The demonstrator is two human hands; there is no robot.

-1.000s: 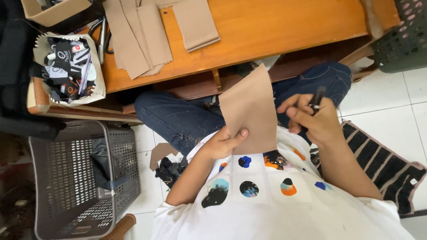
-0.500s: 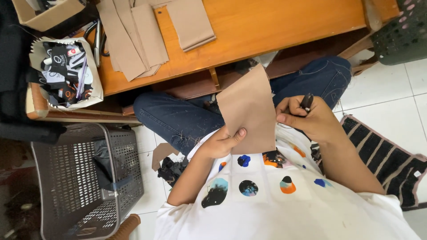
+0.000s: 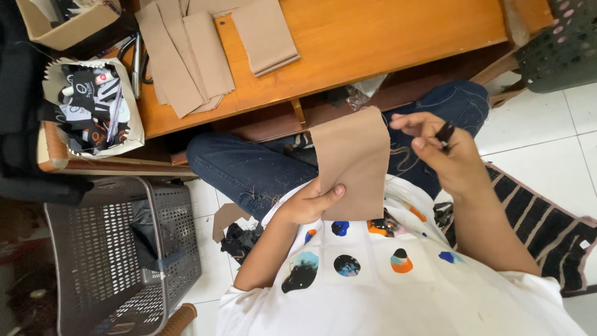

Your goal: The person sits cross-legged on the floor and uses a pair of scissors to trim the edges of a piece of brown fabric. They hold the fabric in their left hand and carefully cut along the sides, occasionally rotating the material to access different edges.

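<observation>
Fabric (image 3: 349, 163), a tan piece, stands upright over our lap, the left hand (image 3: 309, 202) closed on its lower edge, thumb in front. Our right hand (image 3: 438, 148) pinches a small dark tool (image 3: 444, 132) just beside its right edge; we judge a taut hold helps here. Beyond our knees, more tan pieces (image 3: 186, 59) lie on the wooden bench (image 3: 385, 37); a grey basket (image 3: 118, 249) sits on the white-tiled floor (image 3: 541, 134).

Tan fabric piece (image 3: 351, 158) — orange table (image 3: 373, 37) — grey basket (image 3: 106, 249).
</observation>
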